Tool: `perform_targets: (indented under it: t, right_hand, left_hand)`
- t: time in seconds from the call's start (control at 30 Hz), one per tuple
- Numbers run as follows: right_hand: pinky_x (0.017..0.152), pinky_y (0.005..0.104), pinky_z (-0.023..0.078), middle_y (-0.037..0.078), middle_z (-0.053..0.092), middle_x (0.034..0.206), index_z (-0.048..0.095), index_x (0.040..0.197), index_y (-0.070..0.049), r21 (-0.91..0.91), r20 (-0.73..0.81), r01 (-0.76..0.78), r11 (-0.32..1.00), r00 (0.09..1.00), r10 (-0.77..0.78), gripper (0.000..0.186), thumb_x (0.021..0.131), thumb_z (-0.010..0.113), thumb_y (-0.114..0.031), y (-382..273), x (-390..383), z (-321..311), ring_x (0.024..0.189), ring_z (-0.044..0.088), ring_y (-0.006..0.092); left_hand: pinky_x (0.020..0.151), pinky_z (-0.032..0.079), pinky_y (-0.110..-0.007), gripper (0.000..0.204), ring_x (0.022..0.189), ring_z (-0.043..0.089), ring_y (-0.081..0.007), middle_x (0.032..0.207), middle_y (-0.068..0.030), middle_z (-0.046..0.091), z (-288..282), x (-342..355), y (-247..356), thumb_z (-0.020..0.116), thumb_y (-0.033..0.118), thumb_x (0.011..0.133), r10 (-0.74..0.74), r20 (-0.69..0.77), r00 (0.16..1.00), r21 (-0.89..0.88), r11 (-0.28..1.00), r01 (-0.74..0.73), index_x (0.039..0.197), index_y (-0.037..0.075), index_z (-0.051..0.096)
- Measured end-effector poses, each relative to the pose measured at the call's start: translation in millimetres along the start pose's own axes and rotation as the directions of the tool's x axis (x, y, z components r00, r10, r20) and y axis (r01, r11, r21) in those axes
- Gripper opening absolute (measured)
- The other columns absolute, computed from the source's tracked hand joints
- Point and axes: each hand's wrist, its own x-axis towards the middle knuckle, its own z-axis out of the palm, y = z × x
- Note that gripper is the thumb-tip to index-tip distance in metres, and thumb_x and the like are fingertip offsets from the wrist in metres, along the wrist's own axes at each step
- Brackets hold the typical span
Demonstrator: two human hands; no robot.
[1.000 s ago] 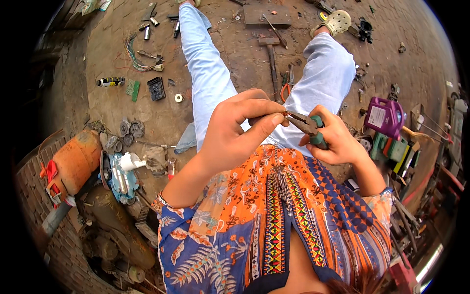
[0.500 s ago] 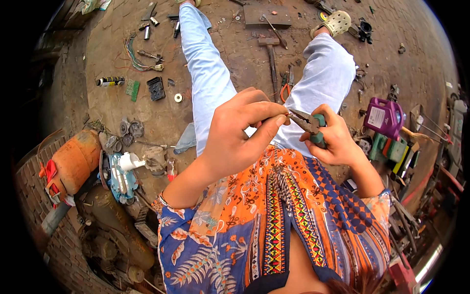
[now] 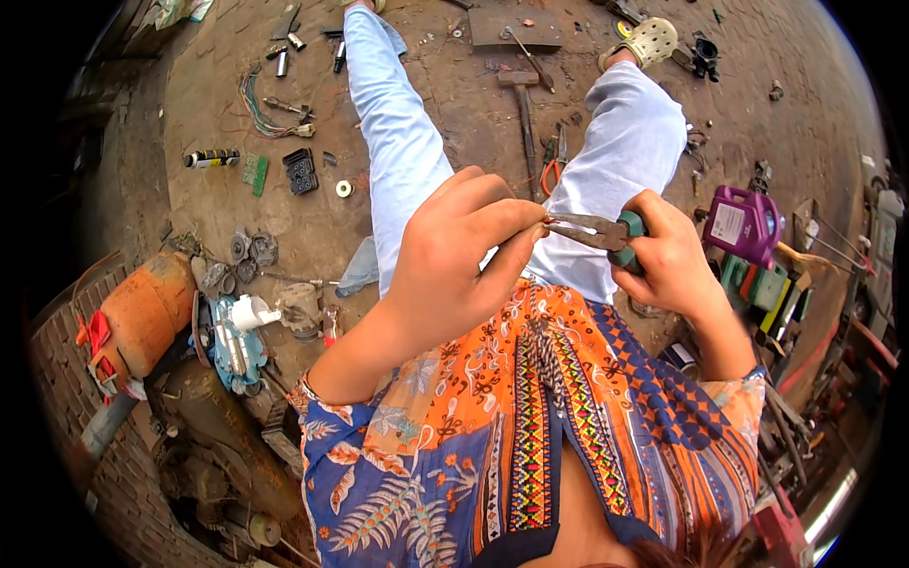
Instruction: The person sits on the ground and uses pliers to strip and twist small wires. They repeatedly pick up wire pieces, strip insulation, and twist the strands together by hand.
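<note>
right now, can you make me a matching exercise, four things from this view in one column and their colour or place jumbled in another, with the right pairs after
Things:
1. green-handled pliers
2. hammer
3. jug
4. can

Colour or place:
A. purple
B. on the floor left of both legs
C. in the right hand
D. on the floor between the legs

Pairs: 1-C, 2-D, 3-A, 4-B
</note>
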Motion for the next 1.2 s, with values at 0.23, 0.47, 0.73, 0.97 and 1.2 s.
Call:
perform_targets:
  t: [0.23,0.47,0.73,0.97,1.2]
  right_hand:
    - [0.063,0.0382,0.045,0.013,0.044,0.084,0.056,0.060,0.000,0.024,0.094,-0.014,1.000,0.995,0.012,0.017,0.056,0.068,-0.010,-4.3,3.1,-1.3,0.074,0.051,0.0291]
    - [0.065,0.0382,0.045,0.014,0.044,0.085,0.059,0.064,-0.001,0.078,0.175,-0.066,0.995,0.983,0.052,0.012,0.059,0.067,-0.009,-3.6,1.0,3.6,0.075,0.051,0.0304]
    - [0.070,0.0332,0.038,0.007,0.043,0.081,0.072,0.087,-0.009,0.452,-0.295,-0.139,0.881,0.909,0.295,0.018,0.071,0.069,-0.018,-11.7,10.4,31.0,0.078,0.045,0.0216]
    - [0.069,0.0279,0.038,0.002,0.045,0.082,0.071,0.084,-0.007,0.612,-0.357,-0.216,0.760,0.782,0.510,0.023,0.070,0.077,-0.024,-26.8,37.1,40.0,0.077,0.046,0.0145]
    - [0.062,0.0242,0.037,0.000,0.047,0.081,0.069,0.079,-0.004,0.769,-0.320,-0.181,0.613,0.721,0.615,0.019,0.075,0.074,-0.022,-32.5,41.9,43.6,0.069,0.045,0.0093]
  left_hand:
    - [0.053,0.040,-0.030,0.014,0.060,0.051,-0.0195,0.067,-0.0085,0.055,2.4,-1.2,2.0,0.064,-0.005,0.072,0.031,-0.050,0.998,0.018,0.999,-0.030,0.086,-0.003,0.064]
    - [0.053,0.040,-0.030,0.015,0.059,0.051,-0.0186,0.066,-0.0083,0.055,4.9,-2.3,-1.8,0.065,-0.004,0.072,0.054,-0.070,0.996,0.013,0.999,-0.053,0.087,-0.002,0.065]
    - [0.055,0.042,-0.027,0.031,0.060,0.051,-0.0146,0.072,-0.0059,0.060,13.2,2.3,-9.0,0.069,0.000,0.073,-0.037,-0.078,0.996,0.030,0.999,0.039,0.104,0.003,0.064]
    - [0.059,0.044,-0.027,0.053,0.064,0.050,-0.0148,0.075,-0.0050,0.063,18.2,2.9,-6.6,0.072,0.002,0.071,-0.053,-0.008,0.999,0.019,0.998,0.054,0.121,0.006,0.055]
    - [0.066,0.047,-0.025,0.041,0.082,0.060,-0.0123,0.085,-0.0062,0.066,24.4,-6.1,-6.3,0.070,-0.001,0.075,-0.288,-0.079,0.954,-0.460,0.860,0.222,0.115,0.000,0.057]
